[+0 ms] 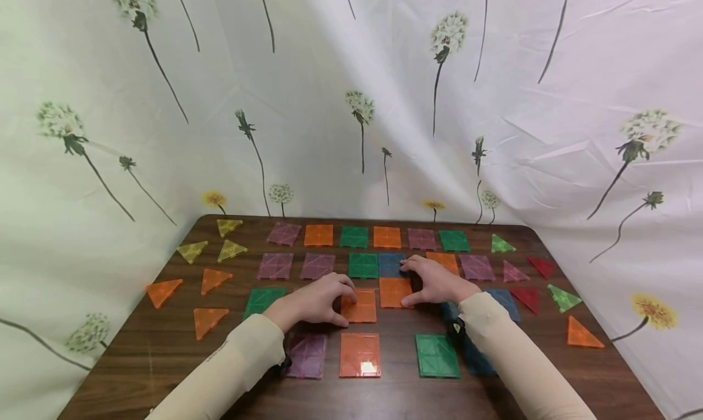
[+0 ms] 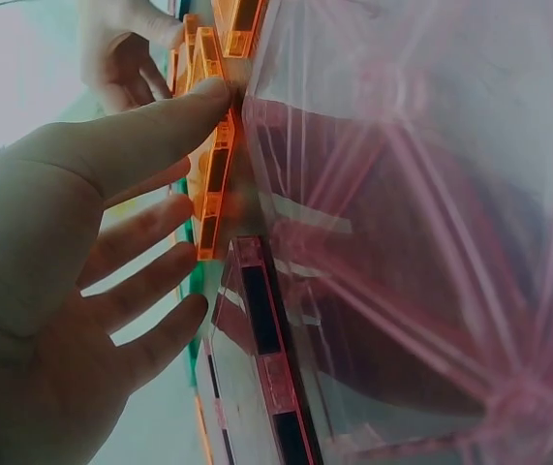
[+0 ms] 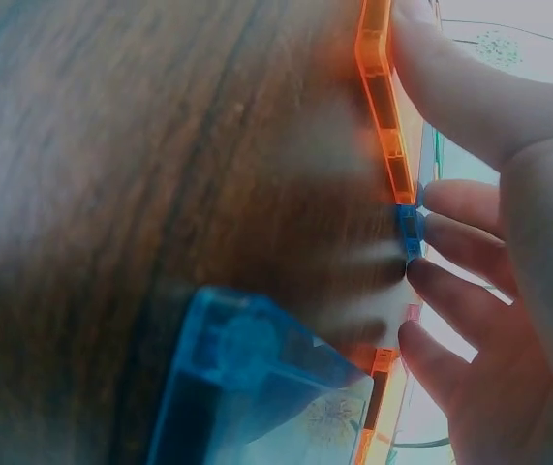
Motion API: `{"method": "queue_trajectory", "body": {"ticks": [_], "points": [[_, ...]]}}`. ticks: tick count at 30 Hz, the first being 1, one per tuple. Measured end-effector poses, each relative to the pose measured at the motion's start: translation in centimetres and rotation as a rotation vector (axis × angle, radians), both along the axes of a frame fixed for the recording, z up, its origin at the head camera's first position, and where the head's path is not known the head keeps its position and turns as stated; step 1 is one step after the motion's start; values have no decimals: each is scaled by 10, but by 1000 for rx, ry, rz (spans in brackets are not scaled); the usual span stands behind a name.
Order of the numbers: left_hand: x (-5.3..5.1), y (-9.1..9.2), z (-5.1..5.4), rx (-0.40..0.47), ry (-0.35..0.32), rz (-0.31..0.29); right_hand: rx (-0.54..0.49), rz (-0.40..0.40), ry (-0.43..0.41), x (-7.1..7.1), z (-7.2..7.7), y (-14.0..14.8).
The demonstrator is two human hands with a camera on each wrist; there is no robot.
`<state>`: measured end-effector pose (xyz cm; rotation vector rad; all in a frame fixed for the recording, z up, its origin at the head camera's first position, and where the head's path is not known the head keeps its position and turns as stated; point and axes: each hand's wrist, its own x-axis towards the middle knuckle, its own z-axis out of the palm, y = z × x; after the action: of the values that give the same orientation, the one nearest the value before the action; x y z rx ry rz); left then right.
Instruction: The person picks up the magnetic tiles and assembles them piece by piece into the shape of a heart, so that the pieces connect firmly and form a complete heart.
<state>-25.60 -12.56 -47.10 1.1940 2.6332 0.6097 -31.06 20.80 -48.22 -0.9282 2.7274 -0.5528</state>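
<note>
My left hand (image 1: 315,301) touches an orange square tile (image 1: 364,307) with thumb and fingers along its left side. In the left wrist view the thumb lies on the tile's edge, and the other fingers are spread, fairly straight. Close by, my right hand (image 1: 436,281) has its thumb at the near right corner of another orange square tile (image 1: 393,292). Its fingertips touch a blue square tile (image 1: 390,265) just behind. The blue tile borders a green square tile (image 1: 363,265). In the right wrist view, the right fingers (image 3: 465,242) look extended.
Translucent square tiles, such as a purple one (image 1: 276,266), lie in rows on the wooden table (image 1: 165,359). Nearer are orange (image 1: 359,353), purple (image 1: 307,356) and green (image 1: 437,354) squares. Triangles lie at left (image 1: 209,322) and right (image 1: 583,333). A dandelion-print cloth (image 1: 318,133) hangs behind.
</note>
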Motion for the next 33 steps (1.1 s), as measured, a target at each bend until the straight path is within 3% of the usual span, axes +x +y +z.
{"method": "queue_trajectory", "body": {"ticks": [11, 22, 33], "points": [[-9, 6, -2, -5, 29, 31, -35, 14, 6, -1, -2, 3], [-20, 11, -6, 16, 69, 22, -80, -2, 15, 4, 2, -2], [-23, 14, -6, 34, 79, 42, -92, -6, 18, 4, -3, -1]]}}
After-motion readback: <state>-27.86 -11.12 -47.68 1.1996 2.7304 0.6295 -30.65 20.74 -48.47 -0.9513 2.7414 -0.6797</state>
